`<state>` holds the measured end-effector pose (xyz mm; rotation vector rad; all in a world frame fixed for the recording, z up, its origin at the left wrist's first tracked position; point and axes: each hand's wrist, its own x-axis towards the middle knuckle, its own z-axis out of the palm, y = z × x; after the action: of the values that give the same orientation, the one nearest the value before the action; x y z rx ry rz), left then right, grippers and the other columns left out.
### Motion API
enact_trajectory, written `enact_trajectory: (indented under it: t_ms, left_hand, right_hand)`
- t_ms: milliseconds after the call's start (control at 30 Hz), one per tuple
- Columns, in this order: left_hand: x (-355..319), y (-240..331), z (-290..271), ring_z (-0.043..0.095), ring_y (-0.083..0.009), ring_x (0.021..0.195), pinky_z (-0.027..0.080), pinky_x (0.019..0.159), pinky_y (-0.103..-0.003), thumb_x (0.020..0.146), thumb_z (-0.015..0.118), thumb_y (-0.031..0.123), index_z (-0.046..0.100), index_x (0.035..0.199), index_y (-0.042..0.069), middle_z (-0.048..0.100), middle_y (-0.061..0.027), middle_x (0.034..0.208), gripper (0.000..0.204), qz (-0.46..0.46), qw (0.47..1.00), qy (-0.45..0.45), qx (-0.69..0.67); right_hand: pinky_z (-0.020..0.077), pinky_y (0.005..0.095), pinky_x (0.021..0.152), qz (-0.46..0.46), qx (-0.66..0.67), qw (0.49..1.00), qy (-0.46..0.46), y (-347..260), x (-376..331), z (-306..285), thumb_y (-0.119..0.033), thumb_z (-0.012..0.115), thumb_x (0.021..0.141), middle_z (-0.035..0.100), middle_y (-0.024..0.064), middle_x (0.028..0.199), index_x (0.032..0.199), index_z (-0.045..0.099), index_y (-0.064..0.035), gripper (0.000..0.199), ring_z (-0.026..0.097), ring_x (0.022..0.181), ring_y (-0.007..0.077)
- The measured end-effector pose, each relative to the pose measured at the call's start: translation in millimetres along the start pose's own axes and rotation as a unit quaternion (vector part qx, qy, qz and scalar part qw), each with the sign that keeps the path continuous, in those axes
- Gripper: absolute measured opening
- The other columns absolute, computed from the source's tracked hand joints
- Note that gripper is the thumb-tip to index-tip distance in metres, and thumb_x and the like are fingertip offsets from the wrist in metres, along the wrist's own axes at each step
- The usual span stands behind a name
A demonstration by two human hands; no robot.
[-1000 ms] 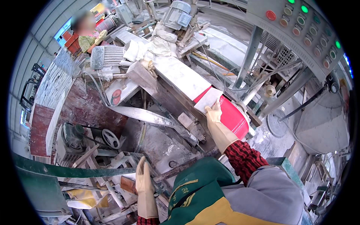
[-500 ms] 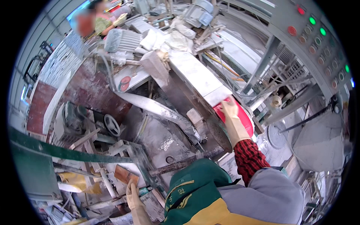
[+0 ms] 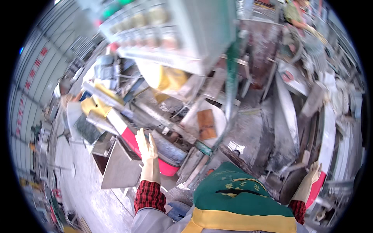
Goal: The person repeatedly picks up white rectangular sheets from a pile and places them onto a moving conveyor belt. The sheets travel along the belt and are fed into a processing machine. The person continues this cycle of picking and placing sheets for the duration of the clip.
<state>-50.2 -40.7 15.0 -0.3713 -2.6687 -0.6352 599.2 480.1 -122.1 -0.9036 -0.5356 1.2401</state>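
A pale ribbed wall [image 3: 42, 81] rises at the far left, with two lines of red lettering [image 3: 31, 72] on it and a small blue light [image 3: 21, 50] near its edge. Below, a whitish, dusty floor [image 3: 79, 182] spreads toward the near left, bright with glare. The grey ground [image 3: 248, 134] in the middle is darker, with a shiny patch. A pale control cabinet [image 3: 210, 42], blurred, hangs beside a green post [image 3: 232, 66]; a dark reddish board [image 3: 264, 48] stands farther off.

Left glove [image 3: 147, 151]: cream, plain.
Right glove [image 3: 307, 182]: cream, plain.
Sleeves [image 3: 149, 196]: red-and-black check.
Apron [image 3: 229, 178]: dark green, broad yellow band [image 3: 244, 219].
Left near strip [image 3: 131, 141]: red.
Right near strip [image 3: 316, 190]: red.
Block [image 3: 206, 124]: orange-brown.
Control box [image 3: 202, 35]: pale grey.
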Motion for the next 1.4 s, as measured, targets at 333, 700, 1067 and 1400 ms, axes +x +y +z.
enact_trajectory:
  t_ms: [333, 700, 1067, 1400]
  left_hand:
    - [126.6, -175.8, 8.3, 0.037, -0.0427, 0.136, 0.032, 0.11, -0.051, 0.093, 0.056, 0.048, 0.04, 0.145, 0.006, 0.041, -0.0225, 0.148, 0.069, -0.046, 0.976, 0.016, 0.21]
    - [227.4, -249.4, 45.2, 0.031, -0.0398, 0.139, 0.026, 0.114, -0.049, 0.092, 0.05, 0.06, 0.038, 0.147, 0.01, 0.037, -0.0182, 0.151, 0.075, -0.087, 0.957, -0.072, 0.266]
    - [270.6, -281.3, 68.1, 0.035, -0.0405, 0.137, 0.029, 0.113, -0.048, 0.089, 0.06, 0.052, 0.042, 0.142, 0.003, 0.042, -0.0223, 0.146, 0.074, -0.018, 0.975, -0.035, 0.22]
    - [162.2, -208.1, 37.5, 0.036, -0.0432, 0.134, 0.026, 0.114, -0.05, 0.089, 0.06, 0.044, 0.04, 0.139, -0.002, 0.042, -0.0246, 0.144, 0.071, 0.035, 0.986, -0.027, 0.162]
  right_hand:
    - [0.0525, 0.031, 0.087, 0.091, -0.282, 0.934, -0.197, 104.9, -112.3, 162.7, -0.028, 0.054, 0.1, 0.059, 0.016, 0.129, 0.147, 0.039, -0.0084, 0.053, 0.063, 0.102, 0.0201]
    - [0.0408, 0.0235, 0.053, 0.255, -0.106, 0.915, -0.293, 71.9, -159.4, 167.0, -0.007, 0.06, 0.094, 0.061, 0.0179, 0.109, 0.147, 0.034, -0.002, 0.06, 0.05, 0.063, 0.0123]
    - [0.0525, 0.0213, 0.054, 0.126, -0.449, 0.861, -0.205, 52.4, -245.9, 262.0, -0.008, 0.053, 0.096, 0.07, 0.0124, 0.101, 0.133, 0.053, -0.0043, 0.037, 0.065, 0.069, 0.0127]
    - [0.0569, 0.0234, 0.068, 0.2, -0.427, 0.814, -0.339, 107.6, -329.5, 337.3, -0.008, 0.056, 0.097, 0.07, 0.0153, 0.106, 0.134, 0.052, 0.0015, 0.038, 0.068, 0.08, 0.0151]
